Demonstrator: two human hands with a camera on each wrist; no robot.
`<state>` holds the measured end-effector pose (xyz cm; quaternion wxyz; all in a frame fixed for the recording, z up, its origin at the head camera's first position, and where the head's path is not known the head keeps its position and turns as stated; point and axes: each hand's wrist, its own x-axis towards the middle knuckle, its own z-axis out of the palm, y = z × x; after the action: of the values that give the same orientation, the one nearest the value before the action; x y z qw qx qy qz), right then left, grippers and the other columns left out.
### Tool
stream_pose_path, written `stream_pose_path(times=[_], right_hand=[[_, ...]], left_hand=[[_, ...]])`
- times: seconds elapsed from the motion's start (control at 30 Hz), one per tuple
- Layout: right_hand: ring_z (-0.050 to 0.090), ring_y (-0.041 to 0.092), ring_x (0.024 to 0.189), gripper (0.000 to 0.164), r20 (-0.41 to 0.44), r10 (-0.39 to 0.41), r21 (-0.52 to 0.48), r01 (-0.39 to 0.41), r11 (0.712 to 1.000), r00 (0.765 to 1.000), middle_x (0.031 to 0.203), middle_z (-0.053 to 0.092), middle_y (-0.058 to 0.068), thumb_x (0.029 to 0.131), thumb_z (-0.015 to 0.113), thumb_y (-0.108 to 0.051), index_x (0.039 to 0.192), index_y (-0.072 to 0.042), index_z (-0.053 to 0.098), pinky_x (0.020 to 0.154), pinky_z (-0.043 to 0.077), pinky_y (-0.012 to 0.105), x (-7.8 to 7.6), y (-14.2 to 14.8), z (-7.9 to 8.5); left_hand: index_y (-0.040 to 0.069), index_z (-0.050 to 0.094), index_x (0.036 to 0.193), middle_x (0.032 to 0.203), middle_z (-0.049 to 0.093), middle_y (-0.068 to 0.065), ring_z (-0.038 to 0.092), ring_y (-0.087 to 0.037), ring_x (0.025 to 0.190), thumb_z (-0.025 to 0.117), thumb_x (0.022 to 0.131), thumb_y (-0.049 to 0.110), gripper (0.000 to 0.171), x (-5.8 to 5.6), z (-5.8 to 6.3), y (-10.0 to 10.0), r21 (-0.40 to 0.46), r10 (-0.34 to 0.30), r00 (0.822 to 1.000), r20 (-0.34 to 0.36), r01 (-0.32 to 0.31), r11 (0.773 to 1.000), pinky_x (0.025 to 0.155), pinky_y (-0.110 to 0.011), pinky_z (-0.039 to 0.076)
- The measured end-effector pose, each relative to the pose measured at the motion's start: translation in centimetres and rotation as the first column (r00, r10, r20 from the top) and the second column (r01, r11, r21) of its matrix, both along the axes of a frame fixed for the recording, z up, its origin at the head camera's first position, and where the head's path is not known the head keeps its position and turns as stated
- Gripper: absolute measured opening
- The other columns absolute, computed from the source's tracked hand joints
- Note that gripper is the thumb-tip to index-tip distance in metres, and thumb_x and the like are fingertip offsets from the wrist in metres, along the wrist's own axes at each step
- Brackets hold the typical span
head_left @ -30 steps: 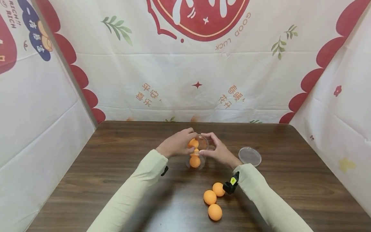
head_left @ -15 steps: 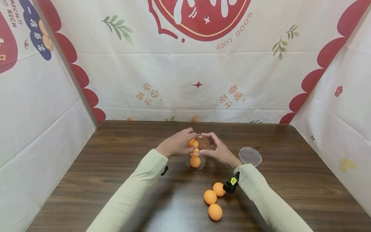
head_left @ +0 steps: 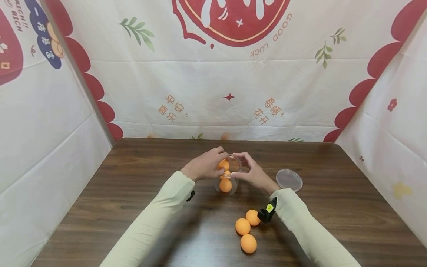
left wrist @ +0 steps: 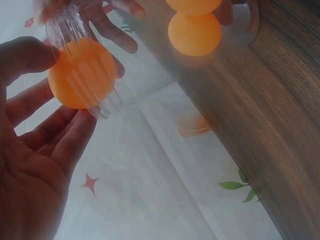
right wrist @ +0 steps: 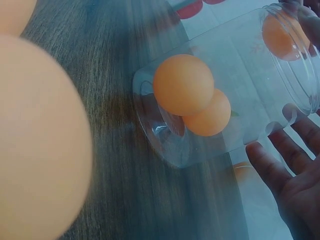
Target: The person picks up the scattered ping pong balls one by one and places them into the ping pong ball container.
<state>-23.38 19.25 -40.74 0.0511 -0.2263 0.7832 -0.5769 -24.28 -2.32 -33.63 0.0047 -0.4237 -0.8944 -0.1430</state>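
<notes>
Head view showed a dark wooden table carrying a clear jar, its base resting on the wood and its long axis running roughly upright, mouth uppermost. Right grip was curled round the rim from the right; left grip, on the mouth's left side, was closed in a pinch. A clear lid lay right of the jar. Smallest came the balls: the pinched ball was at the mouth's left part, how far inside unclear; two orange balls sat low in the jar, and three loose balls lay nearer the person
</notes>
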Motion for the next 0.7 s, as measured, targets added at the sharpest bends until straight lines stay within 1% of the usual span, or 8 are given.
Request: stream_pose_path(times=[0.2, 0.33, 0.43, 0.5, 0.6, 0.7], right_hand=[[0.039, 0.039, 0.13, 0.062, 0.015, -0.006, 0.004, 0.006, 1.0, 1.0, 0.144, 0.041, 0.016, 0.085, 0.071, -0.012, 0.137, -0.008, 0.037, 0.099, 0.044, 0.05, 0.06, 0.05, 0.14], [0.04, 0.039, 0.13, 0.062, 0.012, -0.016, 0.015, 0.016, 1.0, 1.0, 0.143, 0.04, 0.017, 0.085, 0.072, -0.012, 0.137, -0.008, 0.037, 0.099, 0.044, 0.052, 0.11, 0.01, 0.24], [0.041, 0.039, 0.129, 0.063, 0.013, -0.023, 0.02, 0.023, 1.0, 1.0, 0.142, 0.041, 0.018, 0.084, 0.072, -0.012, 0.136, -0.008, 0.038, 0.099, 0.045, 0.05, 0.05, -0.02, 0.26], [0.042, 0.039, 0.128, 0.062, 0.009, -0.022, 0.023, 0.022, 0.999, 1.0, 0.142, 0.041, 0.018, 0.084, 0.072, -0.012, 0.136, -0.008, 0.038, 0.098, 0.046, 0.048, 0.0, 0.02, 0.19], [0.041, 0.039, 0.13, 0.062, 0.005, -0.016, 0.027, 0.016, 1.0, 1.0, 0.143, 0.041, 0.018, 0.085, 0.072, -0.012, 0.136, -0.007, 0.037, 0.097, 0.046, 0.048, -0.06, 0.08, 0.1], [0.04, 0.039, 0.131, 0.062, 0.001, -0.012, 0.029, 0.012, 1.0, 1.0, 0.145, 0.04, 0.018, 0.085, 0.071, -0.012, 0.137, -0.007, 0.037, 0.098, 0.045, 0.05, -0.07, 0.15, 0.03]], left_hand=[[0.006, 0.06, 0.123, 0.106, 0.055, -0.009, 0.05, -0.015, 0.083, 0.066, 0.087, 0.013, 0.038, -0.1, 0.08, 0.05, 0.007, -0.005, 1.0, 0.03, 0.005, 1.0, 0.074, -0.028, 0.046], [0.007, 0.06, 0.122, 0.104, 0.055, -0.008, 0.05, -0.016, 0.082, 0.067, 0.087, 0.013, 0.037, -0.16, 0.06, -0.04, 0.019, -0.015, 1.0, 0.027, 0.014, 1.0, 0.073, -0.028, 0.047], [0.007, 0.06, 0.122, 0.102, 0.054, -0.007, 0.05, -0.015, 0.082, 0.067, 0.086, 0.013, 0.036, -0.18, 0.08, -0.06, 0.023, -0.014, 1.0, 0.026, 0.014, 1.0, 0.073, -0.028, 0.047], [0.008, 0.06, 0.122, 0.103, 0.054, -0.007, 0.05, -0.015, 0.083, 0.068, 0.086, 0.014, 0.036, -0.17, 0.11, -0.07, 0.021, -0.01, 1.0, 0.03, 0.009, 1.0, 0.073, -0.028, 0.047], [0.007, 0.06, 0.122, 0.105, 0.055, -0.009, 0.05, -0.016, 0.084, 0.068, 0.086, 0.013, 0.037, -0.17, 0.18, -0.15, 0.018, -0.008, 0.999, 0.033, 0.007, 1.0, 0.075, -0.029, 0.048], [0.006, 0.06, 0.121, 0.106, 0.055, -0.01, 0.051, -0.016, 0.082, 0.068, 0.086, 0.013, 0.036, -0.18, 0.27, -0.26, 0.018, -0.005, 0.999, 0.038, 0.004, 1.0, 0.074, -0.029, 0.048]])
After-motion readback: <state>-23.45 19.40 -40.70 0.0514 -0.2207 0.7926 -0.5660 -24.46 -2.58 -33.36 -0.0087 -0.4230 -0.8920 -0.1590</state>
